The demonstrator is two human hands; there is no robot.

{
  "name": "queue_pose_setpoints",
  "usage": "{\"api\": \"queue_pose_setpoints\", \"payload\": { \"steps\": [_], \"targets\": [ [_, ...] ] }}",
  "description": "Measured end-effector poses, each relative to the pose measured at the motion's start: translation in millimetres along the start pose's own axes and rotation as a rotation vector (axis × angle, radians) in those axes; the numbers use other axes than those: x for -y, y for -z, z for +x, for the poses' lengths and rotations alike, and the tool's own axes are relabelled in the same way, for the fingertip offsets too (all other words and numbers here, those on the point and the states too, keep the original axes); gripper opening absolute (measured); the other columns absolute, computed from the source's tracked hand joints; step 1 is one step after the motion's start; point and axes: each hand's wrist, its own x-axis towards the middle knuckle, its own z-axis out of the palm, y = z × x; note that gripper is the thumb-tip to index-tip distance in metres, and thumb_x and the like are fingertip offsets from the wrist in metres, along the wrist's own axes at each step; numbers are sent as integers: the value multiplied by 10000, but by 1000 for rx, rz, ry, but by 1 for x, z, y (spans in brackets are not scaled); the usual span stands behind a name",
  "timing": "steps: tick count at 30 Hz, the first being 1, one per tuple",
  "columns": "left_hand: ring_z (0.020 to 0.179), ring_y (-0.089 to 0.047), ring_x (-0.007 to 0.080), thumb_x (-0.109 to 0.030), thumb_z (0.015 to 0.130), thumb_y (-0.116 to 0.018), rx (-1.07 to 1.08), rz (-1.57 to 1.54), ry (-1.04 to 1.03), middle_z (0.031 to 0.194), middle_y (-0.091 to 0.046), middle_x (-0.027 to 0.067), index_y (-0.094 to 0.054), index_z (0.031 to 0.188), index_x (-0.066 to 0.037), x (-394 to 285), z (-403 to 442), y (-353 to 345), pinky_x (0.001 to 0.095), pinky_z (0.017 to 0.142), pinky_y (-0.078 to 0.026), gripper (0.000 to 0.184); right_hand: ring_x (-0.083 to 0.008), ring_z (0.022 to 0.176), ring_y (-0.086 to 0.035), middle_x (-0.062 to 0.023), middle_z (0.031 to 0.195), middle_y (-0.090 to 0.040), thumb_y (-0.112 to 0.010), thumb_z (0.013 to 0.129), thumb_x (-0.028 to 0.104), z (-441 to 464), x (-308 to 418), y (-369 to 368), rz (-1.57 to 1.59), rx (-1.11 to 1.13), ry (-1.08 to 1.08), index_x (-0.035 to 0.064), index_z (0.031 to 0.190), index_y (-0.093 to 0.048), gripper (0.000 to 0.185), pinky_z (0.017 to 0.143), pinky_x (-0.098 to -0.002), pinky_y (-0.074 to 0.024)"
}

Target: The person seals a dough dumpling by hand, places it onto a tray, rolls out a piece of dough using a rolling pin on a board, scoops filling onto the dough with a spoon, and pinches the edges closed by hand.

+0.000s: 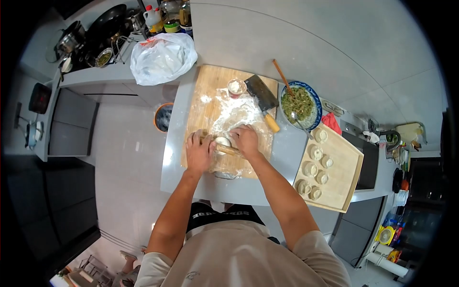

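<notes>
On the floured wooden board, a small round of white dough lies against a wooden rolling pin. My left hand is wrapped over the left part of the pin. My right hand has its fingers curled in at the dough's right edge, close to the pin's other end; its fingertips are partly hidden. White flour is spread just beyond both hands. Farther up the board sit a small cup of flour and a cleaver with a wooden handle.
Right of the board stands a blue-rimmed bowl of chopped green filling with a spoon and chopsticks. A wooden tray beside it carries several dough pieces. A white plastic bag lies at the back left. A bucket stands left of the counter.
</notes>
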Motion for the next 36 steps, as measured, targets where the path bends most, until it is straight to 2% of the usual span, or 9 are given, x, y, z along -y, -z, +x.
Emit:
{"api": "queue_pose_setpoints", "payload": {
  "steps": [7, 10, 14, 19, 25, 26, 30, 32, 36],
  "targets": [
    [1345, -460, 436, -326, 992, -684, 28, 5, -5, 1439, -548, 189, -749, 1227, -94, 2, 2, 2, 560, 1115, -401, 337, -298, 996, -657, -38, 964, -743, -713, 889, 139, 2, 4, -1, -284, -32, 94, 140, 918, -784, 77, 943, -415, -505],
    [1255, -502, 410, -360, 971, -706, 22, 51, -37, 1330, -599, 162, -755, 1169, -90, 2, 5, 7, 538, 1043, -434, 339, -324, 1017, -658, -84, 999, -751, -694, 914, 131, 12, -6, 3, -290, 76, 100, 110, 939, -762, 75, 957, -425, -499],
    [1056, -553, 347, -407, 935, -732, 22, 62, -14, 1077, -627, 108, -737, 1032, -89, 5, 0, 15, 491, 924, -455, 332, -410, 1028, -658, -186, 1053, -743, -663, 972, 152, 13, -18, -1, 67, 50, -132, 42, 990, -730, 130, 927, -485, -510],
    [978, -577, 328, -407, 930, -734, -43, 161, 31, 961, -630, 97, -686, 906, -82, 25, -3, 23, 476, 871, -466, 330, -453, 1012, -659, -246, 1017, -723, -635, 1014, 209, 41, 27, -2, 261, 146, -160, 8, 1061, -696, 215, 882, -524, -523],
    [898, -600, 362, -368, 992, -671, -138, 154, 192, 924, -632, 126, -626, 893, -65, 51, -10, 34, 492, 799, -485, 323, -490, 974, -660, -286, 997, -691, -588, 1053, 252, 77, 102, -39, 53, 265, -35, 25, 1092, -624, 233, 863, -541, -518],
    [887, -611, 352, -366, 982, -682, -146, 164, 223, 913, -642, 116, -634, 890, -70, 55, -10, 35, 487, 797, -494, 314, -493, 1002, -651, -288, 1040, -697, -607, 1047, 310, 82, 112, -45, 53, 285, -33, 32, 1108, -623, 286, 871, -550, -512],
    [889, -620, 350, -350, 989, -672, -140, 149, 294, 907, -650, 113, -638, 895, -71, 64, -15, 41, 489, 809, -505, 297, -452, 1059, -674, -268, 1121, -715, -641, 1029, 290, 97, 144, -56, -38, 464, -87, 49, 1226, -632, 311, 911, -504, -528],
    [891, -612, 365, -345, 1012, -648, -143, 135, 307, 909, -647, 128, -620, 901, -63, 66, -17, 42, 502, 801, -500, 304, -390, 1113, -695, -239, 1153, -735, -664, 1015, 246, 96, 126, -77, 328, 219, 264, 65, 1291, -661, 330, 960, -456, -536],
    [897, -608, 388, -333, 1057, -599, -152, 115, 387, 918, -647, 150, -595, 919, -52, 63, -15, 37, 521, 798, -494, 313, -410, 1157, -666, -165, 1181, -756, -648, 983, 217, 82, 111, -58, 410, 91, 126, 109, 1216, -738, 272, 1045, -491, -503]
  ]
}}
